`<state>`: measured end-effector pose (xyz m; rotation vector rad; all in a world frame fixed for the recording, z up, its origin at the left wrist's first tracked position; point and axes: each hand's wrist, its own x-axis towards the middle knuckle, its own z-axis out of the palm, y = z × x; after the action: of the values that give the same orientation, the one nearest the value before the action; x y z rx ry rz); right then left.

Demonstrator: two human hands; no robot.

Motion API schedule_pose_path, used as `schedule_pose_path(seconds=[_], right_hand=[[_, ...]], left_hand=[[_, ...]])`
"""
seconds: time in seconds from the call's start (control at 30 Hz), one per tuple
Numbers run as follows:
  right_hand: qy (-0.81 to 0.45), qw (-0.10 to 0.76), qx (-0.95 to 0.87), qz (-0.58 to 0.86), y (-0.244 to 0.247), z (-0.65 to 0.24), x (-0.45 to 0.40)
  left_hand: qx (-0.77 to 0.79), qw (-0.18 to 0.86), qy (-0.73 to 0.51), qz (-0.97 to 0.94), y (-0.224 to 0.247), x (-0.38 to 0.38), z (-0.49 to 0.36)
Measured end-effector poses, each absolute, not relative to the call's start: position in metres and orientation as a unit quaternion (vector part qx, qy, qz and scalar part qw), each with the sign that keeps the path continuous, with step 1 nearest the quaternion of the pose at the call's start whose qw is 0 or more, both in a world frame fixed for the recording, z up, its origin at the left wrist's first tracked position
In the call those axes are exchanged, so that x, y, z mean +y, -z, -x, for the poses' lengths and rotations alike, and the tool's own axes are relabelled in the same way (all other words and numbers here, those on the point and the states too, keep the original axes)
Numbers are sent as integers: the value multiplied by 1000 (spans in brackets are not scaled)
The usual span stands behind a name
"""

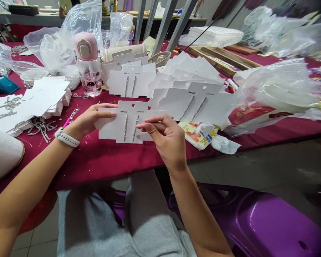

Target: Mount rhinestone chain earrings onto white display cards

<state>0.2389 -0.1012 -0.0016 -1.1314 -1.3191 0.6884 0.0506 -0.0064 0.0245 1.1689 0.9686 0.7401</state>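
Note:
A white earring card (pixel 131 123) printed MNG, with two silver chain strands on it, is upright above the near table edge. My left hand (pixel 92 119) grips the card's left end between thumb and fingers. On the right side, my right hand (pixel 167 137) is closed, its thumb and index fingertips together beside the right strand (pixel 135 128); whether they pinch anything is too small to tell. Just behind stand more cards with strands, one (pixel 196 103) to the right and one (pixel 131 81) farther back.
A pink-lidded bottle (pixel 88 66) stands behind my left hand. Blank white cards (pixel 44 92) and loose chains (pixel 41 128) lie at left. A tissue pack (pixel 199 135) and plastic bag (pixel 278 92) are at right, a wooden tray (pixel 222 60) behind. The maroon table's (pixel 101 160) edge is near my lap.

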Motion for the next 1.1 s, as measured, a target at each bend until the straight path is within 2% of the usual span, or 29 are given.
schedule_pose_path(seconds=[0.17,0.33,0.53,1.1], right_hand=[[-224,627,-615,421,-3,-239,-93],[-162,592,-667,422,-14,-242,-97],[-171,557,-692,426,-23,-239,-106],[-152,539,-680,473,-16,-235,-101]], left_hand=[[428,690,-331,-481,-24,-14,-61],[433,712,-313,-456,-25,-21,-68],[439,721,-289,-451,-24,-30,-74],[451,722,-287,-440,-22,-26,-71]])
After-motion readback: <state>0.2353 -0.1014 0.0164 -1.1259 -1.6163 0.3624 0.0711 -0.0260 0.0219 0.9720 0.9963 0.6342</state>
